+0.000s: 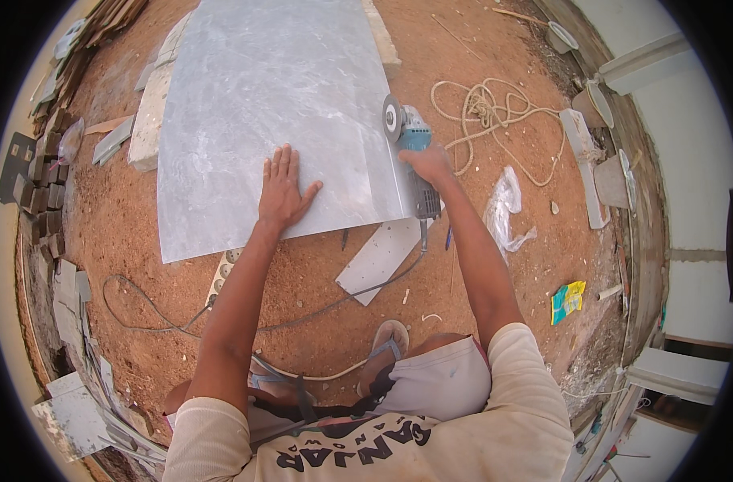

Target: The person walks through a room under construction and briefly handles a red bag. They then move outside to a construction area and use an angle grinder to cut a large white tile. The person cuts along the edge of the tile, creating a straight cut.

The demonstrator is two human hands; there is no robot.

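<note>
A large grey marbled slab (262,96) lies flat before me, propped on pale blocks. My left hand (283,193) rests palm down on it near the front edge, fingers stretched out. At the slab's right edge, my right hand (427,163) is wrapped round a teal and black angle grinder (416,132). The grinder's disc (393,118) stands upright at that edge; whether it touches the slab I cannot tell. From the tool's back end a dark cord (366,291) runs down over the ground to the left.
A white power strip (222,277) lies under the slab's front edge. A pale offcut (374,261) is on the reddish dirt near my feet. To the right are a tangled rope (483,108), clear plastic (505,205), a yellow and blue packet (568,302) and buckets (614,183). Stacked tiles (51,193) line the left.
</note>
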